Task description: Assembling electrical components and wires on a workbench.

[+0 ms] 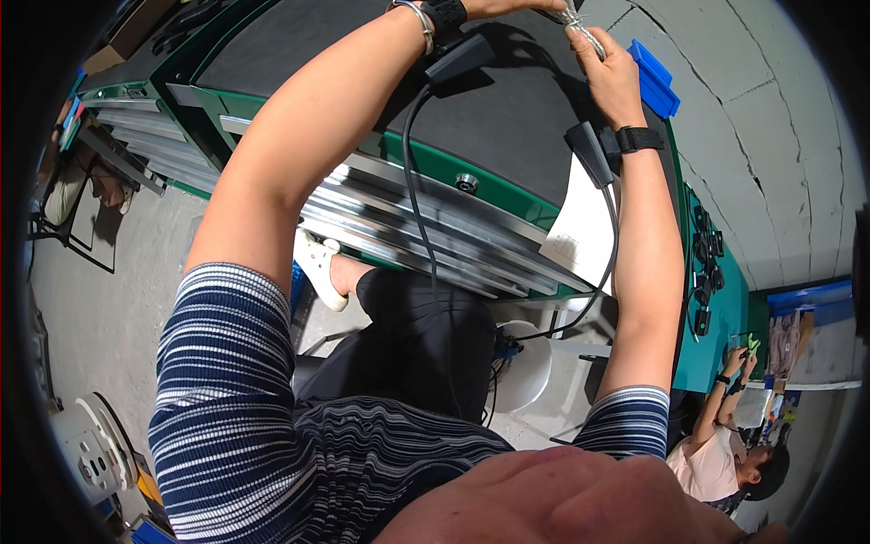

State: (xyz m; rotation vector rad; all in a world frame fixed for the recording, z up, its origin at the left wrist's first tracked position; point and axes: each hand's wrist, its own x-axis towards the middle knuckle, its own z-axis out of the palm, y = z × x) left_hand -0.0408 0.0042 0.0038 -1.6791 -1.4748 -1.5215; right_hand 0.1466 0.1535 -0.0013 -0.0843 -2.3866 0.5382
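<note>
At the far edge of the view, a bundle of thin whitish cord (591, 43) is held over the black bench top. My right hand (616, 77) pinches the bundle between thumb and fingers. My left hand (507, 7) reaches in from the left, its fingers at the upper end of the same bundle; the picture's upper edge cuts off part of this hand and of the cord. Beside my right hand lies a blue plastic tray (654, 80). Each wrist wears a black band, and next to each is a black cabled device (459, 60).
Below the black mat (335, 54) are the green bench's metal drawers (426, 218). Black cables hang past my lap. White paper (578, 227) lies under my right forearm, and a white bucket (526, 376) stands below. Rightward, another person (711, 467) holds something green by a teal table (720, 349).
</note>
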